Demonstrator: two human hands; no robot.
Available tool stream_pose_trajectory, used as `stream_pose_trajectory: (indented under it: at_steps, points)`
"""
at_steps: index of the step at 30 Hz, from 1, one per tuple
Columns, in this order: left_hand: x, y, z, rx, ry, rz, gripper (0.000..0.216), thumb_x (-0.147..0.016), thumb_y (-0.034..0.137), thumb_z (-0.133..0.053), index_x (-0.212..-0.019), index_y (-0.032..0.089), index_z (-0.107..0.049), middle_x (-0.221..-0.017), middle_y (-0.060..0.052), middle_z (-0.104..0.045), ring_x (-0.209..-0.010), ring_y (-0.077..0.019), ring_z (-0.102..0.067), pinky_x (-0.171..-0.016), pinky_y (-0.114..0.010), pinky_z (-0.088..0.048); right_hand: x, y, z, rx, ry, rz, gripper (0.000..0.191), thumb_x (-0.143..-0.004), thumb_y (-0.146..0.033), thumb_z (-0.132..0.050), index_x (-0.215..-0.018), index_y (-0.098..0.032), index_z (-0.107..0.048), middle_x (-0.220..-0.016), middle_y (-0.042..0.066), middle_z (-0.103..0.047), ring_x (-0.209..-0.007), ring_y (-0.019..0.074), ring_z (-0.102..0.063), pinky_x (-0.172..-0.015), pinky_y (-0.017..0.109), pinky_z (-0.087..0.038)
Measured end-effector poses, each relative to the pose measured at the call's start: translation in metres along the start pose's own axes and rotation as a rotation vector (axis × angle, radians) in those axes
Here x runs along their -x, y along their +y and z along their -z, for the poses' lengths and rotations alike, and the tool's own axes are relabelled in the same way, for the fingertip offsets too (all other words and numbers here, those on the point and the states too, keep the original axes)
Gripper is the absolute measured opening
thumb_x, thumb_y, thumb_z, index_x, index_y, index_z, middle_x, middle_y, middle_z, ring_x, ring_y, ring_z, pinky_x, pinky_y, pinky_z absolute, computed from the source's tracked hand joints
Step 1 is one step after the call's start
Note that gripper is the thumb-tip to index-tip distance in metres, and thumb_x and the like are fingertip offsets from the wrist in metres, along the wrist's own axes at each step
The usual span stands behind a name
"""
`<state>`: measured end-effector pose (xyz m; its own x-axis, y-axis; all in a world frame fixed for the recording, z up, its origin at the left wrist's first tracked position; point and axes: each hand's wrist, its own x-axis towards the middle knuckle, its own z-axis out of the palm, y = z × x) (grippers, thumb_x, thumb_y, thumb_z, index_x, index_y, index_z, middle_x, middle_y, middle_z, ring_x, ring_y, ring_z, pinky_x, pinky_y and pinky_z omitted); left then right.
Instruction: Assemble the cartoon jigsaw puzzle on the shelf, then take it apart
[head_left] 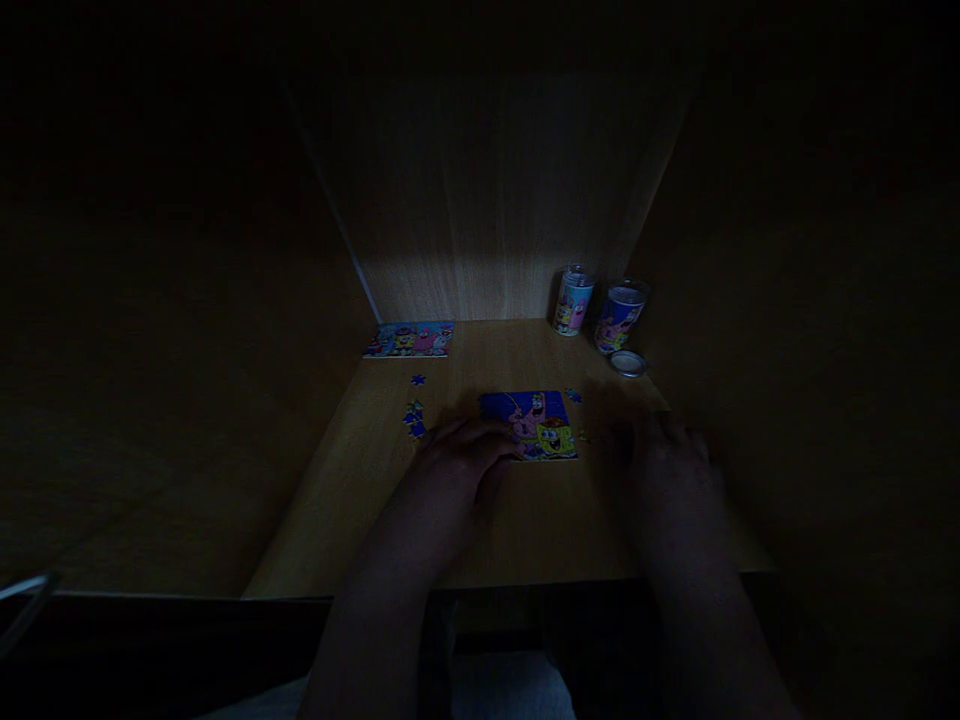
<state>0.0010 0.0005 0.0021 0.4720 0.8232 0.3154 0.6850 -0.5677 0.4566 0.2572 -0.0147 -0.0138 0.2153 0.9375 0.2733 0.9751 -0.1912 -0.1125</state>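
Observation:
A small jigsaw puzzle (547, 420) with yellow and pink cartoon figures on blue lies on the wooden tabletop. My left hand (465, 450) rests at its left side, fingers stretched over that edge and touching it. To the right of the puzzle, my right hand (667, 460) is low over the table, apart from it. Its fingers look loosely bent and apart, though shadow hides the tips. Loose puzzle pieces (414, 418) lie left of my left hand. Another piece (574, 396) sits by the puzzle's upper right corner, and a small yellowish piece (584, 437) lies near its right edge.
A second assembled puzzle (411, 340) lies at the back left. Two clear cans with printed labels, one light blue (573, 305) and one dark blue (619, 318), stand at the back right beside a round lid (628, 363). Wooden panels (480, 220) enclose the dim table.

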Motion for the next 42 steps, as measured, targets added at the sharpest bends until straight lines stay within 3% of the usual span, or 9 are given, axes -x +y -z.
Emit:
stream_pose_trajectory:
  at_steps: [5, 14, 17, 20, 24, 27, 32, 42]
  points:
    - [0.001, 0.001, 0.001, 0.006, -0.002, -0.007, 0.027, -0.108, 0.015, -0.067, -0.127, 0.03, -0.08, -0.14, -0.001, -0.079, -0.129, -0.0261, -0.071, -0.116, -0.053, -0.055, -0.003, 0.0, -0.005, -0.14, 0.047, 0.161, 0.031, -0.111, -0.044, -0.057, -0.123, -0.023, -0.076, -0.137, 0.016, -0.073, -0.122, 0.036, -0.063, -0.103, 0.049, -0.051]
    - [-0.002, 0.009, 0.006, 0.042, -0.036, -0.024, 0.026, -0.108, 0.013, -0.064, -0.116, 0.029, -0.082, -0.127, -0.002, -0.082, -0.119, -0.0254, -0.072, -0.111, -0.049, -0.056, -0.008, 0.004, -0.006, -0.168, -0.015, 0.163, 0.022, -0.108, -0.04, -0.062, -0.104, -0.021, -0.072, -0.119, 0.016, -0.074, -0.115, 0.0355, -0.064, -0.102, 0.049, -0.05]
    - [-0.002, 0.008, 0.011, -0.012, 0.08, 0.046, 0.029, -0.108, 0.011, -0.056, -0.117, 0.026, -0.08, -0.118, -0.005, -0.082, -0.112, -0.0257, -0.074, -0.104, -0.047, -0.059, -0.008, 0.004, -0.006, -0.194, -0.026, 0.18, 0.022, -0.108, -0.04, -0.063, -0.103, -0.022, -0.073, -0.118, 0.014, -0.074, -0.114, 0.0345, -0.064, -0.102, 0.048, -0.049]
    - [0.001, 0.003, 0.02, -0.085, 0.264, 0.209, 0.031, -0.107, 0.012, -0.052, -0.119, 0.023, -0.078, -0.119, -0.008, -0.081, -0.115, -0.0284, -0.074, -0.104, -0.047, -0.059, -0.006, 0.003, -0.005, -0.196, -0.013, 0.175, 0.022, -0.109, -0.039, -0.062, -0.102, -0.022, -0.073, -0.117, 0.014, -0.074, -0.113, 0.0345, -0.063, -0.102, 0.048, -0.048]
    - [0.005, -0.005, 0.031, -0.11, 0.351, 0.373, 0.032, -0.103, 0.015, -0.051, -0.121, 0.02, -0.077, -0.124, -0.01, -0.082, -0.119, -0.0296, -0.075, -0.108, -0.044, -0.06, -0.005, 0.004, -0.006, -0.215, 0.054, 0.147, 0.026, -0.111, -0.036, -0.055, -0.108, -0.019, -0.073, -0.116, 0.016, -0.075, -0.108, 0.0338, -0.064, -0.098, 0.046, -0.049]
    - [0.006, -0.007, 0.032, -0.098, 0.356, 0.417, 0.032, -0.103, 0.017, -0.05, -0.119, 0.021, -0.077, -0.124, -0.01, -0.082, -0.118, -0.0291, -0.076, -0.108, -0.044, -0.061, -0.005, 0.008, -0.007, -0.188, 0.101, 0.076, 0.031, -0.112, -0.025, -0.043, -0.114, -0.015, -0.072, -0.116, 0.019, -0.076, -0.103, 0.0335, -0.065, -0.095, 0.046, -0.05]
    - [0.006, -0.007, 0.03, -0.083, 0.331, 0.417, 0.031, -0.104, 0.019, -0.051, -0.119, 0.021, -0.077, -0.126, -0.011, -0.082, -0.118, -0.0304, -0.076, -0.108, -0.046, -0.061, -0.001, 0.012, -0.004, -0.086, 0.081, -0.046, 0.036, -0.108, -0.016, -0.041, -0.123, -0.013, -0.073, -0.118, 0.02, -0.077, -0.103, 0.0347, -0.068, -0.09, 0.046, -0.052]
    - [0.004, -0.008, 0.027, -0.074, 0.253, 0.384, 0.029, -0.1, 0.018, -0.056, -0.117, 0.024, -0.08, -0.12, -0.008, -0.083, -0.117, -0.0301, -0.076, -0.11, -0.045, -0.06, 0.001, 0.001, 0.004, -0.01, 0.001, -0.074, 0.031, -0.109, -0.03, -0.049, -0.115, -0.016, -0.077, -0.125, 0.024, -0.075, -0.107, 0.0372, -0.069, -0.082, 0.049, -0.055]
